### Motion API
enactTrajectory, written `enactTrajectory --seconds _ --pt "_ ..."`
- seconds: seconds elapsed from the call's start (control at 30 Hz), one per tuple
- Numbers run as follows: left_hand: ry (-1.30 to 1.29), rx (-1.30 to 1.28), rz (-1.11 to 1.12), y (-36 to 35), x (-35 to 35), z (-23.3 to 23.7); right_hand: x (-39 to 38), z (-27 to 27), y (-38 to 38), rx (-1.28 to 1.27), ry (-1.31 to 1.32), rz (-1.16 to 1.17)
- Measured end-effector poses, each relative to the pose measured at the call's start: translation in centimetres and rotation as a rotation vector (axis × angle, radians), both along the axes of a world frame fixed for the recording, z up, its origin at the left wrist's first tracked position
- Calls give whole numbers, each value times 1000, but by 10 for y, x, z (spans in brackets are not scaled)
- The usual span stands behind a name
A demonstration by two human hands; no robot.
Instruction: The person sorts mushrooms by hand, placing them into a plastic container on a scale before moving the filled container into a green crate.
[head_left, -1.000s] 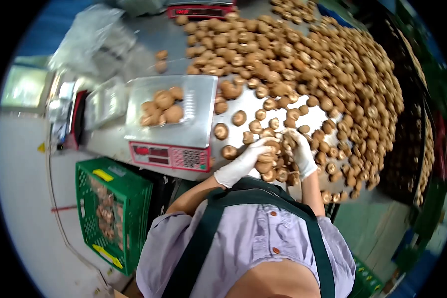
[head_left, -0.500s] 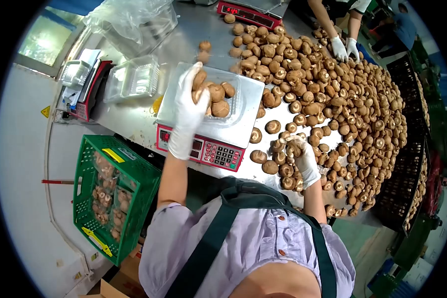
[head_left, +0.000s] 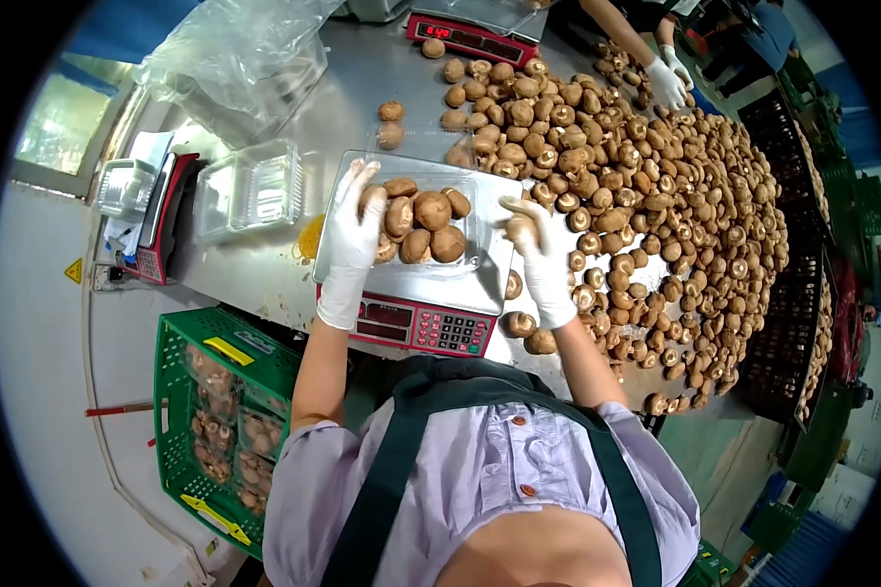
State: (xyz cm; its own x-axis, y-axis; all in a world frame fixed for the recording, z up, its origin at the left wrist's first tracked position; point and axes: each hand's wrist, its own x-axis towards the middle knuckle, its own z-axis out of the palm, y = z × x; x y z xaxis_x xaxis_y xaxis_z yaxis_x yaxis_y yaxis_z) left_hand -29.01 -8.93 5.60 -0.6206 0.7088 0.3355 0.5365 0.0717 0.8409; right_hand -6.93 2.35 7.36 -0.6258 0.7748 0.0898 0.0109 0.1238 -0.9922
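Several brown mushrooms (head_left: 433, 211) lie in a clear plastic tray (head_left: 473, 248) on the metal plate of a red digital scale (head_left: 422, 331). At the tray's left side, my gloved left hand (head_left: 353, 230) has its fingers curled against a mushroom (head_left: 371, 203). My gloved right hand (head_left: 538, 245) is just right of the scale plate, its fingers closed on a mushroom (head_left: 521, 233). A large heap of mushrooms (head_left: 646, 196) spreads over the table to the right.
Empty clear trays (head_left: 255, 193) and a plastic bag (head_left: 240, 68) sit at the left. A green crate (head_left: 173, 391) holds packed trays below. Another red scale (head_left: 470, 41) stands at the back. A co-worker's gloved hands (head_left: 668, 83) reach into the heap.
My right hand has moved left and up from the near mushrooms to beside the scale plate. My left hand has shifted to the tray's left edge, uncovering more mushrooms. The whole view has shifted slightly.
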Motion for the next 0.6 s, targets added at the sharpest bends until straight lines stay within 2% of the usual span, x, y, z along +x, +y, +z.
enactTrajectory --seconds 0.07,0.1,0.13,0.23,0.3,0.33,0.4,0.47,0.53,0.6 --pt "341 -117 13 -4 15 5 -27 -5 -10 504 -76 7" --pt "421 -156 -46 -4 14 3 -37 -3 -15 793 -320 61" --pt "495 -198 -104 -6 14 0 -47 -16 -22 956 -571 104" --pt "550 -230 -107 -12 17 3 -48 -21 -18 940 -506 99" --pt "501 -226 -149 -16 11 5 -43 -23 -5 748 -390 155" --pt "493 -224 -152 -15 11 6 -41 -8 -1 765 -373 72" --pt "516 -179 -136 -12 14 15 -42 -5 23 837 -446 7" --pt "528 -211 -165 -7 18 19 -46 -2 39 813 -590 77" --pt "565 -259 -203 3 27 22 -52 4 41 941 -730 203" --pt "630 -373 -256 9 37 13 -58 -10 39 1123 -803 227"
